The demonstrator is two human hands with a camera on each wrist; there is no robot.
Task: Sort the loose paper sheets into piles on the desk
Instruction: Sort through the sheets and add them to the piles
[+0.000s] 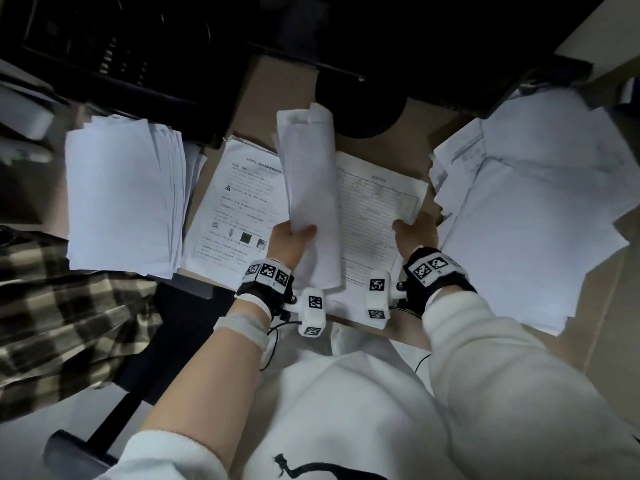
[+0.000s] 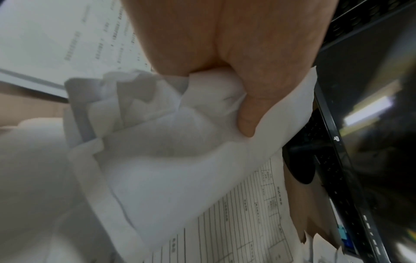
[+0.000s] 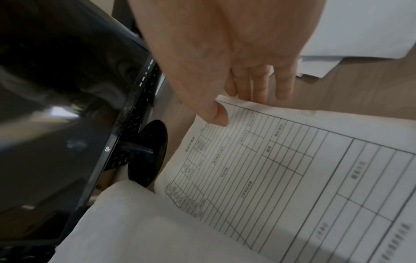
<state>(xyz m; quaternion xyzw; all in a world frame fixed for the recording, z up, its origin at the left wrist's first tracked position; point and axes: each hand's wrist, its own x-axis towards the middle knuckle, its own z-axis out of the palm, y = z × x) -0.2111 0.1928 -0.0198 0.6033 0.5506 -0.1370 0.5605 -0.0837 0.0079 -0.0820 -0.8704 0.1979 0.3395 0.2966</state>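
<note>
My left hand (image 1: pixel 294 233) grips the near end of a curled bundle of blank sheets (image 1: pixel 308 181), held up over the middle of the desk. In the left wrist view the thumb (image 2: pixel 247 113) presses into the crumpled bundle (image 2: pixel 168 160). My right hand (image 1: pixel 407 226) pinches the right edge of a printed form sheet (image 1: pixel 374 209) with a ruled table. Its thumb (image 3: pixel 217 113) lies on top of the form sheet (image 3: pixel 270 169) at a corner, the fingers (image 3: pixel 258 85) beneath. A sheet with text and small pictures (image 1: pixel 239 192) lies left of it.
A thick pile of blank sheets (image 1: pixel 121 199) lies on the left and a wider, looser pile (image 1: pixel 519 209) on the right. A dark monitor (image 3: pixel 67 89) on a round black base (image 3: pixel 148 153) stands at the back. A plaid cloth (image 1: pixel 52 306) sits at near left.
</note>
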